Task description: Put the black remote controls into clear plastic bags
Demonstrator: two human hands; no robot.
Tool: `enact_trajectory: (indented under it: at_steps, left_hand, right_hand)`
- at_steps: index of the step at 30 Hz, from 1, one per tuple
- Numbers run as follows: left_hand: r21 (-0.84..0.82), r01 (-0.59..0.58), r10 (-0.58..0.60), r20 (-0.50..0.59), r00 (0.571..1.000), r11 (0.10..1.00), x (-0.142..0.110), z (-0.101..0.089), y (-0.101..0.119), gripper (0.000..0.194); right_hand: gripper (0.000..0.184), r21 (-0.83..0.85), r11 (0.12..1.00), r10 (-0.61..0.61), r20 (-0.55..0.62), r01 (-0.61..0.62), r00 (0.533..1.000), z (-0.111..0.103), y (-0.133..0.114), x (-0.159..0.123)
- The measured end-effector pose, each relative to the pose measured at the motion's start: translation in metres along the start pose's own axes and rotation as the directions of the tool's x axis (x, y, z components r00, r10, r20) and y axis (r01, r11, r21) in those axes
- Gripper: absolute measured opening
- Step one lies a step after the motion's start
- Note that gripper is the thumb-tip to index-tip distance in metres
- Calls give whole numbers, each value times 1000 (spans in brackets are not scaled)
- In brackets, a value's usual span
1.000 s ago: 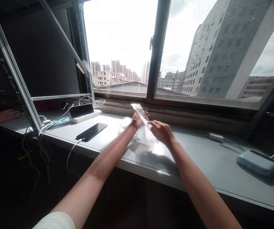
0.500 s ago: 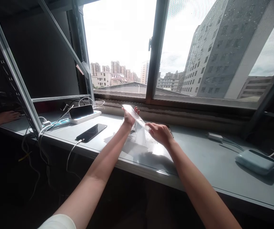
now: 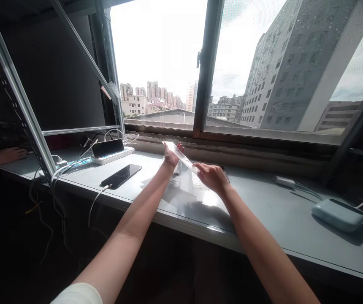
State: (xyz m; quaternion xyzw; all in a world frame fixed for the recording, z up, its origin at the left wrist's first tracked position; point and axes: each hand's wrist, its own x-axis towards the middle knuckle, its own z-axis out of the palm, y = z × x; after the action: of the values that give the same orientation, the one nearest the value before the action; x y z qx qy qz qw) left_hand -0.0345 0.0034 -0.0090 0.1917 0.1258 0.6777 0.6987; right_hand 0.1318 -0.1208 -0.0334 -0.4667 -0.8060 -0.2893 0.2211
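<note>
Above the bench, my left hand [image 3: 170, 156] supports the far end of a shiny clear plastic sleeve [image 3: 184, 159], with the thumb on one side and fingertips showing past the other. The near end is pinched between thumb and fingers of my right hand [image 3: 212, 175]. Between the hands the sleeve slants down to the right and glares in the sunlight; whether anything is inside, I cannot tell. Beneath it, more clear plastic packaging [image 3: 186, 181] lies on the bench. A dark flat object [image 3: 225, 173] is partly hidden behind my right hand.
A black phone [image 3: 122, 175] with a white cable lies left of my arm. Behind it, another phone [image 3: 108, 147] rests on a white power strip [image 3: 115, 157]. A blue-grey case [image 3: 339, 214] and an adapter [image 3: 284, 181] sit right. A metal post [image 3: 26, 114] and another person's hand [image 3: 12, 154] are left.
The far end of the sleeve has dipped slightly along with my left fingers. My right hand looks almost unmoved and keeps its pinch.
</note>
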Motion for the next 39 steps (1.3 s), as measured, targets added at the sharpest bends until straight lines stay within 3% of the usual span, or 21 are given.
enact_trajectory:
  at_steps: [7, 20, 23, 26, 32, 39]
  left_hand:
    - [9, -120, 120, -9, 993, 993, 1, -2, 0, 48]
    - [2, -76, 76, -89, 993, 997, 8, -6, 3, 48]
    - [0, -48, 47, -91, 995, 999, 6, -6, 1, 59]
    - [46, 14, -13, -23, 1000, 999, -2, -4, -10, 68]
    - [160, 186, -206, 116, 972, 969, -19, 3, -38, 66]
    - [195, 174, -198, 113, 974, 965, -18, 2, -48, 72]
  right_hand:
    - [32, -1, 1000, 4, 3, -4, 1000, 0, -1, 1]
    - [33, -16, 1000, 13, 8, -13, 1000, -3, -2, 1]
    - [33, -21, 1000, 13, 16, -13, 1000, -3, -1, 1]
    - [32, -30, 999, 20, 12, -20, 1000, -2, -1, 1]
    - [32, -44, 998, 54, -6, -55, 998, 0, 0, 1]
    - [36, -35, 994, 98, -67, -100, 993, 3, 2, 2]
